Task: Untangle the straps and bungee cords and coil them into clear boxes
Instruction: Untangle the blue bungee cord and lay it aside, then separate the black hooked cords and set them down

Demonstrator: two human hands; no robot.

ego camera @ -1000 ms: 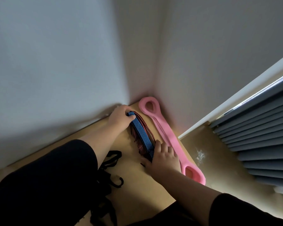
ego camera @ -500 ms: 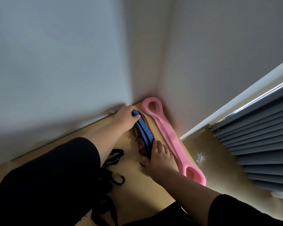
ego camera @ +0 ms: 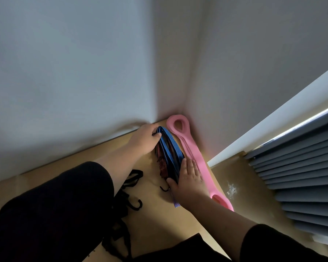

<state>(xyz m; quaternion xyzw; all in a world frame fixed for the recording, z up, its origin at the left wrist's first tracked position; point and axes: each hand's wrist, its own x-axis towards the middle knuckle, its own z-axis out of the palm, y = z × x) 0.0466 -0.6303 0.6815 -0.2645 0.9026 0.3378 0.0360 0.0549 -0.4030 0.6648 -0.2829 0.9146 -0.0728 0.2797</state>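
Tabletop (ego camera: 151,208): right hand (ego camera: 189,179) now flat on blue cords (ego camera: 170,148) (left hand (ego camera: 143,140) still gripping).

White walls (ego camera: 68,72) meet in corner; grey pleated blind (ego camera: 301,178) right; tan surface (ego camera: 155,210).

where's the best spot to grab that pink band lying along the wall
Probably the far loop of the pink band, near the corner. It lies flat on the desk with the loop hole open and uncovered, so fingers could hook through from above. The near loop sits partly under the right hand's wrist, and the wall blocks an approach from the band's right side.
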